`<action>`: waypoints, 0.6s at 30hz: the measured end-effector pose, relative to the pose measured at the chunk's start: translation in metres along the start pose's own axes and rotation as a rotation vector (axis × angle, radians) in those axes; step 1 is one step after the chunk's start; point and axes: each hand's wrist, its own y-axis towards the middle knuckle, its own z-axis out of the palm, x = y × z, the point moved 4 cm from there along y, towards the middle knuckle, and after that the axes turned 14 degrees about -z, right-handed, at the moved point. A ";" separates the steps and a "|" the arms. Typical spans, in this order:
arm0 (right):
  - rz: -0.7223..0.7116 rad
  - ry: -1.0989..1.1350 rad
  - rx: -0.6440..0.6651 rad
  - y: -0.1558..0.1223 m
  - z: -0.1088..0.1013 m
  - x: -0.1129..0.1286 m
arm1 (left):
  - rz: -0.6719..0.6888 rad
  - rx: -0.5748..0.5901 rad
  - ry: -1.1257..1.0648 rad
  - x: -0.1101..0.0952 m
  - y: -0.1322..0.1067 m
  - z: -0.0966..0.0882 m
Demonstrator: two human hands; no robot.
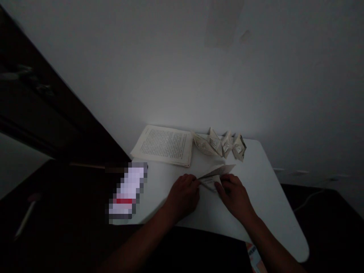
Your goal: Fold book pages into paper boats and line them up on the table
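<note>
A partly folded sheet of printed paper (214,175) lies on the white table (264,197) between my hands. My left hand (184,197) pinches its left end, fingers curled. My right hand (234,196) presses and grips its right side, fingers bent over the fold. Behind the sheet, several folded paper shapes (224,144) stand in a row near the wall.
A stack of printed pages (165,145) lies at the table's back left. A blurred-out white and red object (127,193) rests at the table's left edge. A dark wooden door (34,110) fills the left; the room is dim. A white wall rises behind the table.
</note>
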 end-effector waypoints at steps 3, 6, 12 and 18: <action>0.031 -0.014 -0.012 0.001 -0.001 -0.001 | 0.061 0.006 -0.019 -0.016 -0.003 0.006; 0.039 -0.029 -0.031 0.002 0.000 -0.004 | 0.092 -0.019 -0.009 -0.025 -0.003 0.011; 0.102 -0.075 -0.039 0.002 0.001 -0.009 | 0.088 -0.043 0.011 -0.027 -0.001 0.016; 0.130 -0.227 -0.030 -0.002 -0.002 -0.010 | 0.044 -0.075 0.035 -0.025 -0.004 0.018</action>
